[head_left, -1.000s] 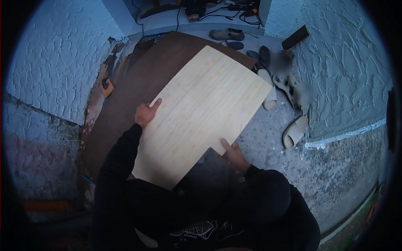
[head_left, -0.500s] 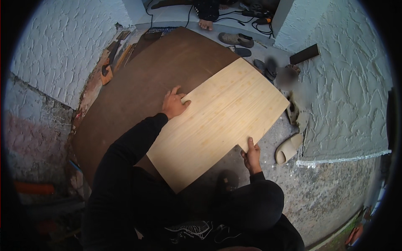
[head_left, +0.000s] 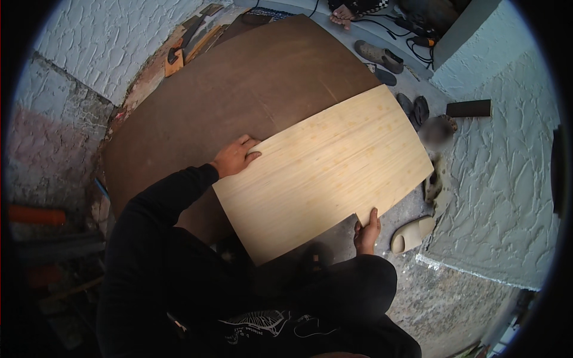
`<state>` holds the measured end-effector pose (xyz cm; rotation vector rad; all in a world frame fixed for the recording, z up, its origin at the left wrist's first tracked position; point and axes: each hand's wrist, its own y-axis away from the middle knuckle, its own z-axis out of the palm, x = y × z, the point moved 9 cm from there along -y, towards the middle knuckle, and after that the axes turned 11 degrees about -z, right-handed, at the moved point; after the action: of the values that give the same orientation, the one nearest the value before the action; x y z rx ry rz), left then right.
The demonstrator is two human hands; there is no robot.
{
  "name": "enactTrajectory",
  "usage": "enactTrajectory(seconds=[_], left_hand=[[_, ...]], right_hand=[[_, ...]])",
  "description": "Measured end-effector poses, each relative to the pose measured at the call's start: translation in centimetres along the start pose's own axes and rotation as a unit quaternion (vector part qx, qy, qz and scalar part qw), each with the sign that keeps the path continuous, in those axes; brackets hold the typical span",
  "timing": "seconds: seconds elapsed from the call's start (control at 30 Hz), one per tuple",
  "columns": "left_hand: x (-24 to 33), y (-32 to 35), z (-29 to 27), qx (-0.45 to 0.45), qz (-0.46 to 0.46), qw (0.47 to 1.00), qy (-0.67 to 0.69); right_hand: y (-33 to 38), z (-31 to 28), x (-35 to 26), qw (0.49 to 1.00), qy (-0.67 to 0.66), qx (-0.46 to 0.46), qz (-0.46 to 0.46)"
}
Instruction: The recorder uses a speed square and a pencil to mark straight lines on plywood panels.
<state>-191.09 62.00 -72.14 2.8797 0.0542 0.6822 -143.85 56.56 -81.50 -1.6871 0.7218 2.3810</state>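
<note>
A pale wooden board (head_left: 322, 164) with straight grain lies across my lap area, and a small notch is cut into its near edge. My left hand (head_left: 236, 157) grips its far left edge, thumb on top and fingers over the side. At the near right, my right hand (head_left: 366, 234) holds the board beside the notch, thumb upward on the face. Beneath and beyond it is a large dark brown sheet (head_left: 209, 107), which the pale board partly covers. The undersides of both hands' grips are hidden.
A handsaw (head_left: 174, 56) and wood offcuts lie along the left wall. Several shoes, a beige slipper (head_left: 412, 234) and a dark block (head_left: 469, 108) are on the right. Another person's foot (head_left: 342, 15) and a corded tool (head_left: 422, 42) show in the doorway. An orange pipe (head_left: 37, 215) is at left.
The pale board has turned slightly clockwise, its far end now further right. Both hands stay on it. The whole view has shifted and rotated too.
</note>
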Motion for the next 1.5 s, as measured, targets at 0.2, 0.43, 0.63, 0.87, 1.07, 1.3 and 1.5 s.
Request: enactTrajectory(seconds=[0.2,0.43,0.63,0.87,1.07,1.3,1.5], left_hand=[[-1.0,1.4,0.6,0.013,-0.041,0.999,0.004],[-0.5,4.7,0.5,0.0,-0.006,0.999,-0.035],[-1.1,8.2,0.9,0.042,0.046,0.993,-0.102],[-1.7,7.7,0.0,0.063,0.083,0.994,-0.027],[-1.9,6.4,0.2,0.117,0.062,0.99,0.048],[-5.0,9.2,-0.3,0.258,0.035,0.961,0.09],[-3.0,12.0,0.8,0.235,-0.003,0.97,0.064]], right_hand=[[0.4,-0.2,-0.2,0.999,0.007,0.038,0.011],[0.3,-3.6,1.5,0.998,0.031,0.023,0.039],[0.0,-5.3,3.1,0.995,-0.028,0.088,0.045],[1.2,-6.5,-2.0,0.97,0.184,0.125,-0.1],[0.4,-11.5,-11.8,0.824,0.426,0.12,-0.353],[-2.7,6.4,-19.4,0.718,0.558,-0.198,-0.365],[-1.3,23.1,-22.9,0.473,0.704,-0.389,-0.36]])
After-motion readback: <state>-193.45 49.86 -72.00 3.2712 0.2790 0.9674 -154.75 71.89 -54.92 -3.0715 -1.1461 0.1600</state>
